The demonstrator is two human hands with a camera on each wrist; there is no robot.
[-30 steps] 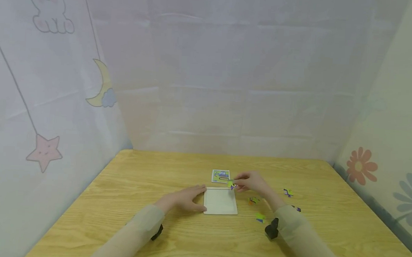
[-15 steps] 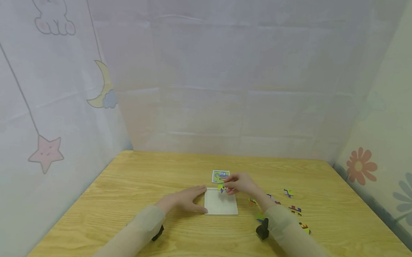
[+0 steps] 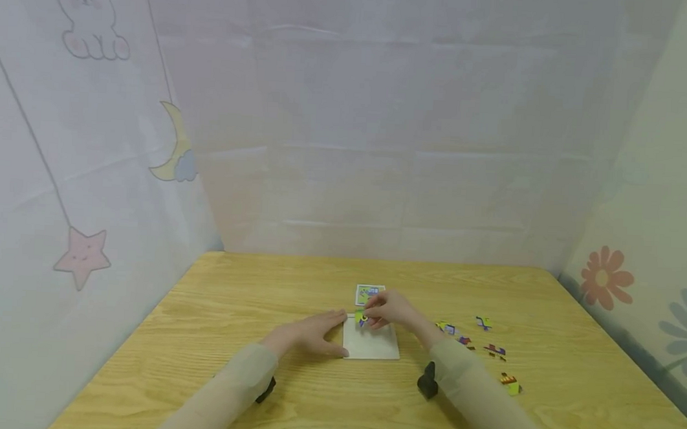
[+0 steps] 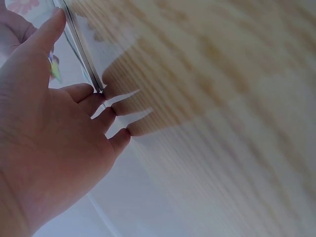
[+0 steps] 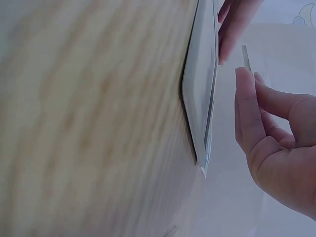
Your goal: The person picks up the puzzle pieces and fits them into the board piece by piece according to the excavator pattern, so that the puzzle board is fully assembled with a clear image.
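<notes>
The right hand [image 3: 389,309] pinched a puzzle piece [image 3: 360,317] above the far left of the white tray [image 3: 375,347], whose left edge the left hand [image 3: 312,334] touched, fingers spread.

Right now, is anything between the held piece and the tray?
Nothing visible is. The right hand pinches the piece over the tray, and the right wrist view shows an open gap between piece and tray. The left hand is at the tray's left edge, beside the piece rather than under it.
</notes>
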